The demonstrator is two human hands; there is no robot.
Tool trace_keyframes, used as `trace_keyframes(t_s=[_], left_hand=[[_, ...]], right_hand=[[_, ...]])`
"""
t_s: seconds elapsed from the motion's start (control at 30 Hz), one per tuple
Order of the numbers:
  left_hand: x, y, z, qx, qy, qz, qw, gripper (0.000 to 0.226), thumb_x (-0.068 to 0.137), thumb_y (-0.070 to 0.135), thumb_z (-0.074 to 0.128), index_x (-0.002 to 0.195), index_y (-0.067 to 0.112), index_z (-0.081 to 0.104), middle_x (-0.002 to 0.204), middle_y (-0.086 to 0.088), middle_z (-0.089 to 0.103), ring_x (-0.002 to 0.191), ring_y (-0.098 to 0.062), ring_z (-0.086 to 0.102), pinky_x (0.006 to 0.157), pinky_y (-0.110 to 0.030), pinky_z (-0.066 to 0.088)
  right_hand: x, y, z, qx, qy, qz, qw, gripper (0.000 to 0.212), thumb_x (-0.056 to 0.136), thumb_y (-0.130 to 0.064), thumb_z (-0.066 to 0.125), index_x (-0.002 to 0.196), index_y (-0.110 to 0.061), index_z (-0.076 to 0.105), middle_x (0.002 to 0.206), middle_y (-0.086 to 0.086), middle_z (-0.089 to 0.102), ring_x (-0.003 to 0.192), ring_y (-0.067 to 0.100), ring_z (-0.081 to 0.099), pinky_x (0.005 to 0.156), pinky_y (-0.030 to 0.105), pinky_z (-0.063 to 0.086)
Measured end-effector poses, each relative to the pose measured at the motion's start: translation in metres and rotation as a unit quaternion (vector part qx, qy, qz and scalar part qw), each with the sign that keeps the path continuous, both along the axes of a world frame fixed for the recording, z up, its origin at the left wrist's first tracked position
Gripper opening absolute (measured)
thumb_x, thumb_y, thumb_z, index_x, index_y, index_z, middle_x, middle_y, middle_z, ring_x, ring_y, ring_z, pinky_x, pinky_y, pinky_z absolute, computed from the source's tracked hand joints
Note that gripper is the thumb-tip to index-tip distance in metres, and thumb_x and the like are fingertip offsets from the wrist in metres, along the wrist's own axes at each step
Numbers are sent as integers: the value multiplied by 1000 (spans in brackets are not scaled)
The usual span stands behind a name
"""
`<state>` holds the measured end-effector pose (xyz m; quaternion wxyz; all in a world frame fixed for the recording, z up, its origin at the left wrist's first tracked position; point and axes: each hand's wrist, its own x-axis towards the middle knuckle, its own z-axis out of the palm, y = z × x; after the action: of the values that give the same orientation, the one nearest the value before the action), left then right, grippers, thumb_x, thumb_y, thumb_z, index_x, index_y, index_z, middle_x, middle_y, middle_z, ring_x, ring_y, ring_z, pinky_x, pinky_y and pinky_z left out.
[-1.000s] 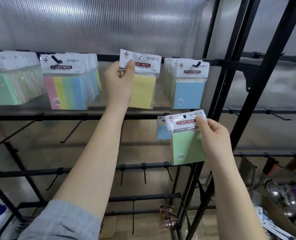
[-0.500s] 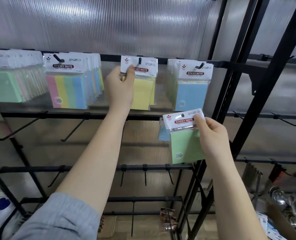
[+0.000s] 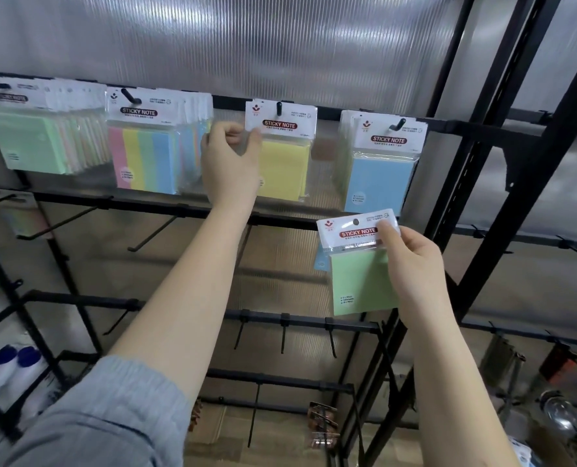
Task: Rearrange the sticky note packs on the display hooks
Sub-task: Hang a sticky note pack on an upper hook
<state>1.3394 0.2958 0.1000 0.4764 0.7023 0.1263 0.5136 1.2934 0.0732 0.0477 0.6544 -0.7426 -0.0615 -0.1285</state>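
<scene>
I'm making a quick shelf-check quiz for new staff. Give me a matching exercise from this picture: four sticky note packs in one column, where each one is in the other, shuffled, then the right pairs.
Column A
1. yellow pack
2. green pack
3. blue pack
4. striped pack

Column B
a. front of the top-row hook left of the left hand
b. held off the hooks in the right hand
c. top-row hook, left hand at its header
d. front of the rightmost filled top-row hook

Pairs: 1-c, 2-b, 3-d, 4-a
</scene>
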Motion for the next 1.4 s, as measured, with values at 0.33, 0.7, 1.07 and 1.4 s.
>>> trace_keyframes(t_s=[0.33, 0.7, 1.07, 1.4], left_hand=[[-74, 29, -45, 25, 71, 48, 996, 12, 94, 29, 51, 87, 22, 57, 73, 20, 52, 66, 12, 49, 56, 0, 34], [-158, 176, -85, 97, 294, 79, 947, 18, 96, 29, 44, 95, 20, 59, 91, 4, 59, 83, -19, 53, 68, -29, 40], [-232, 328, -109, 135, 467, 51, 872, 38, 99, 30, 39, 134, 15, 45, 130, -10, 52, 113, -28, 52, 90, -38, 45], [-235, 382, -113, 118, 421, 84, 895, 36, 97, 31, 43, 130, 18, 49, 129, -8, 54, 111, -26, 54, 85, -35, 43]], right_hand=[[-6, 17, -2, 9, -61, 60, 996, 24, 94, -35, 56, 77, -26, 71, 64, -20, 67, 54, -10, 52, 50, 4, 36], [-59, 144, -13, 22, -72, 44, 996, 37, 93, -37, 57, 78, -5, 68, 64, -4, 56, 60, 4, 43, 50, 19, 30], [-120, 285, -17, 72, -63, 42, 995, 21, 89, -29, 65, 68, -29, 69, 54, -21, 61, 52, -5, 47, 48, 9, 37], [-120, 366, 9, 127, -80, 71, 986, 18, 85, -26, 70, 67, -25, 70, 54, -17, 60, 52, -4, 47, 49, 8, 38]])
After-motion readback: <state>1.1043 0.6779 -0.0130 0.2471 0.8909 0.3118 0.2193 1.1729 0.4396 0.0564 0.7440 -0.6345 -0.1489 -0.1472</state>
